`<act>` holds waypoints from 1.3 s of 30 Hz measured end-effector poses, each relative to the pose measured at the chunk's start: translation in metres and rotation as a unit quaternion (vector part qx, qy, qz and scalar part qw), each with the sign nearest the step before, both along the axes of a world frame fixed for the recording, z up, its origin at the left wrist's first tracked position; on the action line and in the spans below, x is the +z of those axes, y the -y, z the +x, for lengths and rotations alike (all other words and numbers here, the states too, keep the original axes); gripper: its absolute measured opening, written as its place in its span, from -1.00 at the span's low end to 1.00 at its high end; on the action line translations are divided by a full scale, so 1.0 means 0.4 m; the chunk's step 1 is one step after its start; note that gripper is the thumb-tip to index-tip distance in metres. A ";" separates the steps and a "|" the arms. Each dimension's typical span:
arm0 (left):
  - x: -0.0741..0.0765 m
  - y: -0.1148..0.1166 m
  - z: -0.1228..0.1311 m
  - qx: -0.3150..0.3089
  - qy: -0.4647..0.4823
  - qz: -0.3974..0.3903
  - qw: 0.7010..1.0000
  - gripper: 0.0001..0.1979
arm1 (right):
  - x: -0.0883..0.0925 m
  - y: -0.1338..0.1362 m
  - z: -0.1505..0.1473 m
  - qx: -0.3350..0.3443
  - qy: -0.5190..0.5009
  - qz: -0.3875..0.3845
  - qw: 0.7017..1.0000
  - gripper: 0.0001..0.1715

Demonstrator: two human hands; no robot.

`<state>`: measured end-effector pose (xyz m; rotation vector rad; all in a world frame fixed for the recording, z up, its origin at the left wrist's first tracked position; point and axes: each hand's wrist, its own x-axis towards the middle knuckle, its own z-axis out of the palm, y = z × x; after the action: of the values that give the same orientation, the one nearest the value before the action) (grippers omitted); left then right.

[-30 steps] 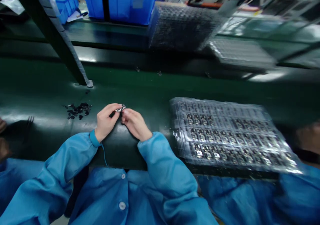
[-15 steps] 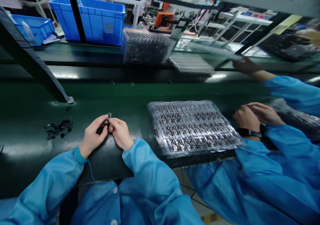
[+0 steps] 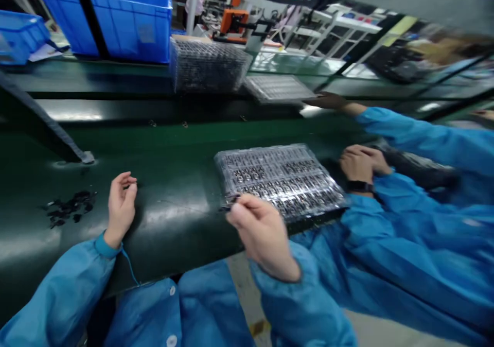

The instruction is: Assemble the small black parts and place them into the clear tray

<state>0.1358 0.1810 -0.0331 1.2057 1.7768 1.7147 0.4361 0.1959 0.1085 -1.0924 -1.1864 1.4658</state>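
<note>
Our right hand (image 3: 262,233) pinches a small dark part (image 3: 227,208) between its fingertips, just beside the parts tray (image 3: 222,161); our left hand (image 3: 120,208) lies loosely curled, empty.

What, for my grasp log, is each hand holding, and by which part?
The right hand pinches a small dark part by one end between thumb and fingers, beside the tray; blur hides more. The left hand holds nothing, fingers loosely curled.

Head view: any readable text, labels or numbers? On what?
No text here can be read.
Blue crate: pale label patch, blurred.
Tray: markings on the parts too small.
Yellow panel at the back: blurred.
Small part in right hand: nothing legible.
</note>
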 end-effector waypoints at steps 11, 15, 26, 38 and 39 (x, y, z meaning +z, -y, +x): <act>0.016 -0.006 0.010 -0.023 -0.004 -0.062 0.998 -0.59 | 0.152 -0.115 0.349 -0.002 0.099 -0.160 0.982 -0.52; 0.021 -0.006 0.013 -0.030 -0.002 -0.073 0.997 -0.60 | 0.138 -0.158 0.379 0.059 0.141 -0.214 0.965 -0.47; -0.001 -0.005 0.000 -0.030 -0.031 -0.109 0.993 -0.53 | -0.079 -0.421 0.400 -0.069 0.353 -0.177 0.916 -0.53; -0.001 -0.006 0.001 -0.044 -0.039 -0.115 0.992 -0.54 | -0.117 -0.461 0.416 -0.050 0.522 -0.129 0.841 -0.71; -0.001 -0.006 0.000 -0.044 -0.041 -0.117 0.991 -0.54 | -0.116 -0.461 0.420 -0.051 0.527 -0.126 0.839 -0.71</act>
<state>0.1360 0.1834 -0.0335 1.2462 1.8816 1.3826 0.6042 0.3803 0.0620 -2.2654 -1.6193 0.8923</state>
